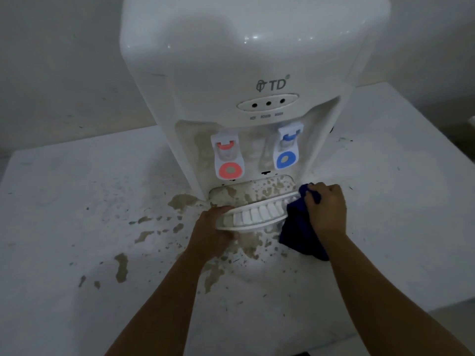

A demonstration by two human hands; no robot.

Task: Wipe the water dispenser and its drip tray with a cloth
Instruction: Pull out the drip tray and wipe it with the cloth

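A white tabletop water dispenser stands at the back centre, with a red tap and a blue tap. Its white slotted drip tray is pulled out from the base and tilted, the left end lower. My left hand grips the tray's left end. My right hand is shut on a dark blue cloth and presses it against the tray's right end. The cloth hangs down to the table. The ledge under the taps is blotched with brown stains.
The dispenser rests on a white table speckled with brown stains and chipped patches in front of the dispenser. A pale wall rises behind. The table's right edge runs near the frame's right side.
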